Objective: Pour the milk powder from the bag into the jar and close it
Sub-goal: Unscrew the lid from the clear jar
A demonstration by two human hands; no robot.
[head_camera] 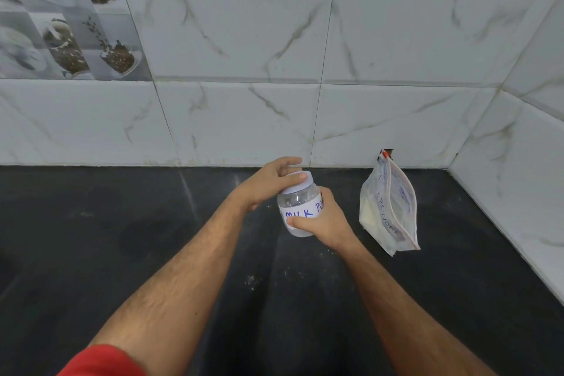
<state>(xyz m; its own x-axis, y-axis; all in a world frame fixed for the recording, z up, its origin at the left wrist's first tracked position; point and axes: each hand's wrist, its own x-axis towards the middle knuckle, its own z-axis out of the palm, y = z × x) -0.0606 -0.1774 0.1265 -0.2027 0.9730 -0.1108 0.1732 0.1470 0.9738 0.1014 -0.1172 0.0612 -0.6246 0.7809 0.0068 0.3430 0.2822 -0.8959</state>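
Near the back edge of the black counter point(122, 238), a clear jar point(300, 210) with a handwritten label sits tilted between both hands. Left hand point(268, 183) curls its fingers over the white lid point(297, 185); right hand point(326, 221) wraps the jar's body. Just right of it, toward the back right corner, the zip bag point(389, 207) of pale powder stands apart.

**Jar held in both hands over dark worktop**

Clear jar point(300, 210), labelled in blue, tilted, wrapped low down by right hand point(328, 221). White lid point(300, 182) on top, clasped by left hand point(270, 183). Zip bag point(389, 207) with pale powder upright to the right, near the tiled wall point(274, 55). Powder specks on the black worktop point(122, 238) nearer in.
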